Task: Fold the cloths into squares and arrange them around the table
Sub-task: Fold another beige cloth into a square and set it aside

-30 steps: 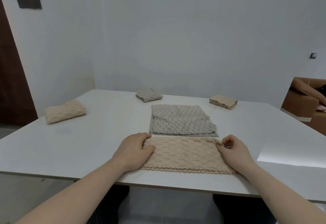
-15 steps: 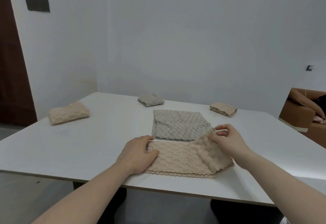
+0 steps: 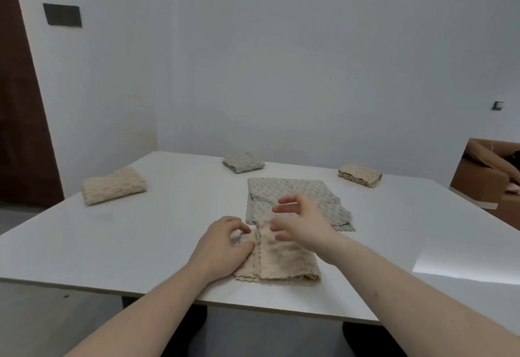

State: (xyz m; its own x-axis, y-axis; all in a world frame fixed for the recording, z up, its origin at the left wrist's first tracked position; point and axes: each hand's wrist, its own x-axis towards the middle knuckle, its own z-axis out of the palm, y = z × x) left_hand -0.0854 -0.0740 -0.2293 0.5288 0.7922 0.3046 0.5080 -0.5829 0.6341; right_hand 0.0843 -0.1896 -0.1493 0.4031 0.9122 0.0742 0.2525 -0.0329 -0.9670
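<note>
The beige cloth [image 3: 277, 262] lies folded over on itself at the near edge of the table [image 3: 118, 244], right in front of you, between your two hands. Your left hand [image 3: 222, 247] rests on its left end, fingers curled down onto the fabric and pinning that edge; whether they pinch it you cannot tell. Your right hand [image 3: 302, 223] hovers just above the cloth's far right part, fingers spread and loosely bent, holding nothing. The folded flap's free edge runs front to back beside your left fingertips, and the doubled fold sits on the right, under your right forearm.

Just beyond the beige cloth, touching or nearly touching its far edge, a grey cloth [image 3: 295, 202] lies partly folded and flat. Further out, three finished pieces sit well apart near the table's edges: a beige bundle [image 3: 114, 189] at the left, a small grey square [image 3: 243, 162] at the far side, and a beige square [image 3: 360, 175] at the far right.
</note>
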